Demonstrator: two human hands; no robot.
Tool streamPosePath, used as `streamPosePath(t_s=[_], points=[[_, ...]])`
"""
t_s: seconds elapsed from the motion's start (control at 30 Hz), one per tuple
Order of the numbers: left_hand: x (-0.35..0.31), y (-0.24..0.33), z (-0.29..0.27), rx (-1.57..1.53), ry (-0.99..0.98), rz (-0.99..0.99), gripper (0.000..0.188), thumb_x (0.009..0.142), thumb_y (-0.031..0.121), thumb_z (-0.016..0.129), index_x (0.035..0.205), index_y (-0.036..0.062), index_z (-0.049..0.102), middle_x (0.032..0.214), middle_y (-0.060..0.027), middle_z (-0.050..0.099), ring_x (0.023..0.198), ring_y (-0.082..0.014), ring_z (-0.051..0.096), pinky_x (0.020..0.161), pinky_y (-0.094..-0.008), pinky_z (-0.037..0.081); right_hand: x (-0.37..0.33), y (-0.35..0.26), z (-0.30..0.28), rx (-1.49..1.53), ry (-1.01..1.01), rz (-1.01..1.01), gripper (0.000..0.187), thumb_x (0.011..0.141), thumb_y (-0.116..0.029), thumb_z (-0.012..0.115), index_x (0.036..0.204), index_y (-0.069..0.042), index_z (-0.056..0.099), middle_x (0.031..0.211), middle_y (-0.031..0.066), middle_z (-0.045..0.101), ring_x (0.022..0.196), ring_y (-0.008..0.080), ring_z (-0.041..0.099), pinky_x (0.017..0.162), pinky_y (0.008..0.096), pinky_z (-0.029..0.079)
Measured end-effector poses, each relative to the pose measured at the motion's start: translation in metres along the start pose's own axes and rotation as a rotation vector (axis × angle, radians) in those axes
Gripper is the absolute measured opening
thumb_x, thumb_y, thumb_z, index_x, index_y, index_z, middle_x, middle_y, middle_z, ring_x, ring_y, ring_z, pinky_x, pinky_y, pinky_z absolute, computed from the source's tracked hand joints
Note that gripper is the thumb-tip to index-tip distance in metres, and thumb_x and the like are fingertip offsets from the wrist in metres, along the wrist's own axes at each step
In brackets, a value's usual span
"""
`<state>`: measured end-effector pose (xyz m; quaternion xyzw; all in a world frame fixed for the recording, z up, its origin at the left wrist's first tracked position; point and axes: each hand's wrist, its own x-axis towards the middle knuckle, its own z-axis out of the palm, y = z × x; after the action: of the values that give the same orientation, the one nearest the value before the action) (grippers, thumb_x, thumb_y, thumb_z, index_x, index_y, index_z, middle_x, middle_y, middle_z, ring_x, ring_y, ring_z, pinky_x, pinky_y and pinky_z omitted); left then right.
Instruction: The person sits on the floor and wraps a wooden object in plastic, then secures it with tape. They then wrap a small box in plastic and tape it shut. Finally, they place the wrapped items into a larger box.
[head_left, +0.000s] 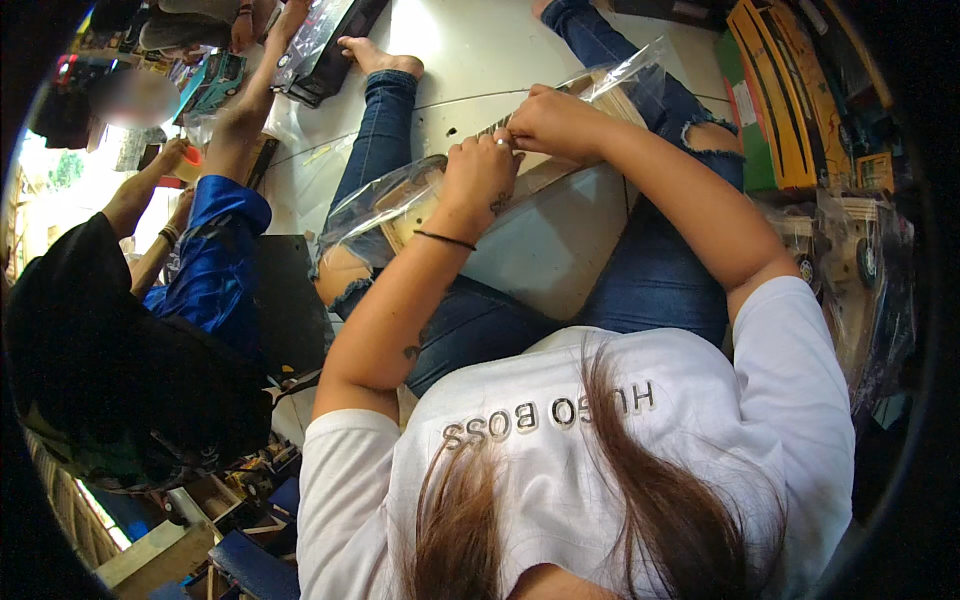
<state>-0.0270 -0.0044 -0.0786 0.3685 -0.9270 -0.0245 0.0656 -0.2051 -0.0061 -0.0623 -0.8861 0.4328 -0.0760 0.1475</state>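
A: Where is the wrapped wooden piece [543,176]?
B: Beneath both hands, a long piece lying slantwise across the gap between the legs. Clear plastic [362,218] spreads loosely past its end left of the left hand, and more film sticks up beyond the right hand.

A: State of the left hand [480,178]?
B: Back up, fingers bent over and nearly closed, gathered on the film along the piece. Dark band [446,240] around the wrist.

A: And the right hand [560,125]?
B: Just beside the left, slightly farther out. Fingers bunched, closed on the film too; the fingertips of both are partly hidden, so exact contact is unclear.

A: Around the hands?
B: Jeans [385,125], torn at the knees, on either side. Pale tiled floor [455,60] beyond them.

A: Right of the right hand?
B: Yellow-and-black wooden parts [778,95] beside a green panel [745,130]. Nearer the body, a plastic-wrapped item with a black wheel [866,258].

A: Left of the left hand?
B: A dark flat panel [290,292], then a co-worker in blue shorts [215,250], an orange tape roll [188,165] at one hand. Farther out, a teal model vehicle [212,85].
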Motion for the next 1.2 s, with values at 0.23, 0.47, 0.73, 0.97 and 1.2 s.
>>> streamPosePath(t_s=[0.23,0.47,0.73,0.97,1.2], points=[[0.006,-0.018,-0.005,-0.188,-0.150,-0.033,0.034,0.097,0.028,0.042,0.090,0.0004,0.060,0.075,-0.0234,0.064,0.070,-0.0399,0.065,0.063,-0.0495,0.051,-0.154,0.042,-0.015,-0.283,1.000,0.534,0.033,0.082,-0.019,0.066,0.111,-0.003,0.062,0.109,0.0150,0.062,0.105,0.0319,0.057,0.093,0.0413,0.042],[0.002,-0.022,-0.004,-0.257,-0.126,-0.042,0.035,0.096,0.030,0.043,0.087,0.0010,0.062,0.074,-0.0235,0.064,0.070,-0.0405,0.064,0.064,-0.0491,0.051,-0.291,0.150,0.102,0.918,0.278,1.477,0.063,0.090,-0.035,0.058,0.137,0.001,0.038,0.134,0.0252,0.046,0.121,0.0368,0.049,0.100,0.0445,0.040],[0.002,-0.022,-0.007,-0.281,-0.120,-0.074,0.033,0.095,0.027,0.044,0.085,0.0007,0.063,0.076,-0.0228,0.065,0.073,-0.0384,0.066,0.068,-0.0476,0.052,-0.253,0.145,0.102,1.130,0.729,1.464,0.049,0.094,-0.031,0.053,0.134,-0.004,0.045,0.129,0.0170,0.053,0.116,0.0329,0.053,0.096,0.0435,0.044],[0.002,-0.021,-0.004,-0.281,-0.100,-0.098,0.030,0.093,0.023,0.046,0.087,0.0008,0.066,0.079,-0.0208,0.067,0.075,-0.0373,0.066,0.068,-0.0456,0.053,-0.208,0.107,-0.051,1.200,1.648,1.062,0.041,0.091,-0.019,0.054,0.130,-0.007,0.048,0.127,0.0130,0.054,0.112,0.0302,0.056,0.089,0.0451,0.051],[0.002,-0.021,-0.002,-0.308,-0.099,-0.095,0.033,0.095,0.024,0.044,0.087,0.0002,0.065,0.081,-0.0223,0.066,0.077,-0.0371,0.067,0.070,-0.0460,0.053,-0.008,-0.004,-0.100,0.094,0.573,0.244,0.039,0.068,-0.023,0.070,0.102,-0.004,0.069,0.099,0.0144,0.062,0.087,0.0304,0.062,0.083,0.0376,0.050]])
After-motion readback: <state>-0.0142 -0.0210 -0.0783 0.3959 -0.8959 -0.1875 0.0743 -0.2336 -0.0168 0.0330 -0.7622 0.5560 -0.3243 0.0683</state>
